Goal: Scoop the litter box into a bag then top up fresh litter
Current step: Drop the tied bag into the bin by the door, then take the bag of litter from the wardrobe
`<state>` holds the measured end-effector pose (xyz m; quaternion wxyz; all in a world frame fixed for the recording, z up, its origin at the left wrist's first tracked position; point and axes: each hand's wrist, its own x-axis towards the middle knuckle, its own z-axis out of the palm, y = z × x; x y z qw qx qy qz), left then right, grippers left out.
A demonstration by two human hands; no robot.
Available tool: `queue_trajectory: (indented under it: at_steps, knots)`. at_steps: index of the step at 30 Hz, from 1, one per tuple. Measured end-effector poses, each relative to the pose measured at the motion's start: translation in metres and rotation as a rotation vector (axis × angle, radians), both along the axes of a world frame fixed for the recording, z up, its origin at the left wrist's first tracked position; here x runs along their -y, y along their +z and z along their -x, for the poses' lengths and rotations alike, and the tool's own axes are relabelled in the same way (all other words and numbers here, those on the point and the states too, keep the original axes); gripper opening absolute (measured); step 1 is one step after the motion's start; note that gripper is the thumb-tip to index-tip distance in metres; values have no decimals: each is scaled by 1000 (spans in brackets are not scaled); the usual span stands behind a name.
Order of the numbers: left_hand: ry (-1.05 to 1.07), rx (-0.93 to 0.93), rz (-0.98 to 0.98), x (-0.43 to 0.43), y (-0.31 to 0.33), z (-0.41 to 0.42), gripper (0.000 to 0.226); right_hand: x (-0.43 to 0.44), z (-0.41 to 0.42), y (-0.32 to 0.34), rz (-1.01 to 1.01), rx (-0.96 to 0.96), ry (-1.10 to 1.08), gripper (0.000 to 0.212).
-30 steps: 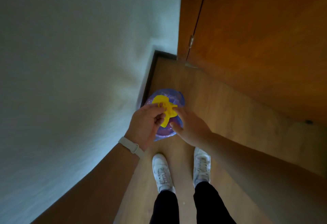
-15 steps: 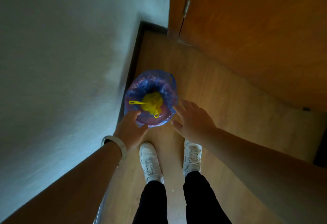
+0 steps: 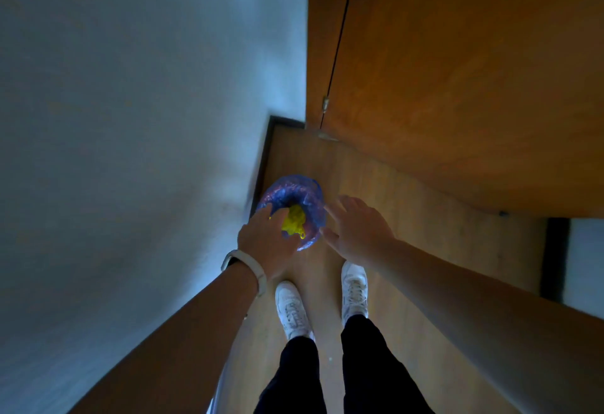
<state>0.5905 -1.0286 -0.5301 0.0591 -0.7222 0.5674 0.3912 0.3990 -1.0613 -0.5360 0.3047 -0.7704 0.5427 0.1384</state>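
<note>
The blue bag (image 3: pixel 306 196), gathered shut with a yellow tie (image 3: pixel 294 221), sat on the wooden floor (image 3: pixel 379 181) against the wall (image 3: pixel 130 119) on the left, beyond the person's white shoes (image 3: pixel 292 309). The left hand (image 3: pixel 264 240) lay over its near left edge, fingertips at the tie; whether they pinched it could not be told. The right hand (image 3: pixel 358 230) hovered just right of the bag, fingers spread and holding nothing.

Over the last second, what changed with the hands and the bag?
Both hands were at the yellow drawstring a second ago, then let go. The left hand has since come back over the near rim of the blue bag, fingers at the knot; whether it grips is unclear. The right hand stays off, spread open beside the bag. The bag is still closed, in the corner by the wall.
</note>
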Motion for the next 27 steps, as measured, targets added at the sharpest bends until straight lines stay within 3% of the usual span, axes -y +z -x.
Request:
queue_trajectory:
  at_steps: [6, 9, 14, 21, 27]
  knots:
    - [-157, 26, 228, -9, 92, 11, 55, -16, 19, 109, 62, -43, -76, 50]
    - [-262, 48, 242, -9, 140, 20, 56, -34, 38, 166, 110, -39, -155, 54]
    - [-398, -44, 416, -1, 208, 49, 59, -69, 94, 246, 152, -77, -300, 61]
    - [-721, -111, 431, -5, 272, 117, 64, -130, 167, 307, 243, -150, -541, 59]
    - [-754, -148, 436, -35, 308, 178, 62, -182, 233, 342, 327, -104, -689, 54]
